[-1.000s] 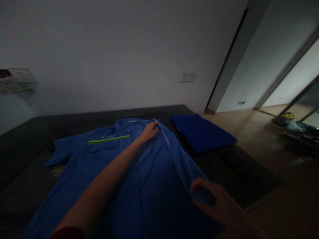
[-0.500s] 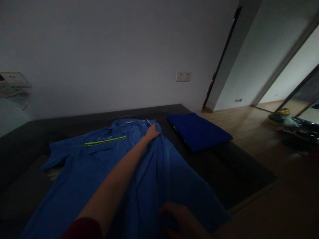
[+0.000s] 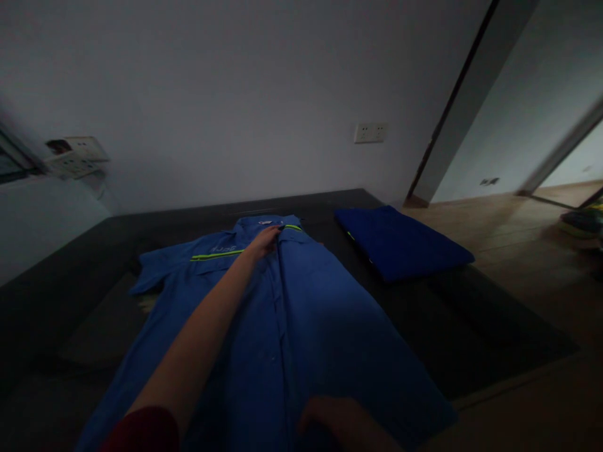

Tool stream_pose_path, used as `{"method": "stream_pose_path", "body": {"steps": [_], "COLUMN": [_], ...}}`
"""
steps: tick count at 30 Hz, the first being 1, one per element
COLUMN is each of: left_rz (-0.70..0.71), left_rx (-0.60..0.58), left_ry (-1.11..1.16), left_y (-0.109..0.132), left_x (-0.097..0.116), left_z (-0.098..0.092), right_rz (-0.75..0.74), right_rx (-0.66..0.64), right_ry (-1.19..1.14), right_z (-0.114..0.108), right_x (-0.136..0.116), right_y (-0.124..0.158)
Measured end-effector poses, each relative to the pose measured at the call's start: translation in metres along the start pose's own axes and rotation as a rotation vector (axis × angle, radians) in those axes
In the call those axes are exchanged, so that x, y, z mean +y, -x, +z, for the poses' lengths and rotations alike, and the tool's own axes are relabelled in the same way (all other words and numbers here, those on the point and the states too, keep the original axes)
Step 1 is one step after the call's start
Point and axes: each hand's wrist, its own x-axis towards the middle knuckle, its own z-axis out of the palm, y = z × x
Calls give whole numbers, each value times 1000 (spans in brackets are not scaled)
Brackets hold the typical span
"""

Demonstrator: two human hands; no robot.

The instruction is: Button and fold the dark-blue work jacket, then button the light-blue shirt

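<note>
A blue short-sleeved work shirt [image 3: 320, 301] with yellow-green stripes lies front up on a dark surface, its collar away from me. My left hand [image 3: 266, 241] reaches up over it, fingers closed on the front edge just below the collar. Low in the view, my right hand [image 3: 342, 419] is curled at the lower part of the same front panel. It is dark and partly cut off there, but its fingers look closed on the cloth. The right sleeve of the shirt in view is mostly hidden beneath or behind the panel.
A folded darker blue garment [image 3: 405, 245] lies on the dark surface [image 3: 490, 320] to the right of the shirt. Behind stands a white wall with a double socket [image 3: 370, 132]. More sockets [image 3: 78, 157] are at the left. Wooden floor [image 3: 509, 216] shows at the right.
My left hand has moved left with the front edge, bringing the panel toward the shirt's middle. The panel lies flatter, showing its chest stripe. My head view has turned left.
</note>
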Motion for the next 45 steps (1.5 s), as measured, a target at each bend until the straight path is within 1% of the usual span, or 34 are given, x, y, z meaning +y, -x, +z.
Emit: {"method": "stream_pose_path", "body": {"steps": [3,5,6,7,9,12,14,15,17,19,20,22,23,24,26,28,29,33,35,36,38,41,43,45], "left_rz": [78,134,157,177,213,267,303,318,346,373,387,413,423,432,447,463,470,468,454,446,429,378,327,282], "left_rx": [176,273,304,321,319,279,258,252,244,236,229,212,205,199,191,182,176,157,157,159,159,164,186,233], "left_ry": [-236,-384,-451,-514,-626,-753,-811,-835,-870,-894,-904,-919,-924,-928,-934,-935,-934,-927,-926,-929,-942,-962,-970,-974], "left_y": [-4,-6,-6,-6,-5,0,4,6,10,15,17,20,21,22,22,22,23,28,31,31,29,21,15,11], "left_x": [-5,-8,-11,-13,-20,-33,-41,-44,-50,-55,-56,-58,-59,-59,-59,-59,-59,-59,-59,-58,-56,-51,-48,-48], "left_z": [-17,-26,-29,-32,-35,-36,-36,-35,-35,-36,-37,-38,-38,-39,-40,-43,-45,-54,-57,-57,-56,-49,-44,-38], "right_rz": [-1,3,-8,-26,-63,-72,-23,14,63,93,127,279,351,416,507,537,529,421,398,390,367,316,304,312], "right_rx": [-91,-122,-127,-129,-123,-75,28,104,262,402,488,650,687,695,653,597,575,465,410,401,406,411,448,527], "right_ry": [17,6,0,-4,5,40,43,40,71,189,287,519,592,632,628,578,552,481,479,482,476,354,208,74], "right_z": [20,27,27,26,17,-12,-39,-54,-83,-110,-121,-138,-143,-146,-147,-142,-137,-116,-112,-114,-126,-164,-195,-221], "right_x": [6,8,9,9,6,-7,-15,-17,-13,3,14,39,50,60,72,74,71,53,46,44,45,54,62,70], "right_y": [-16,-23,-24,-23,-16,6,21,26,28,18,11,-5,-12,-17,-22,-21,-20,-12,-8,-6,-5,-15,-34,-65]}}
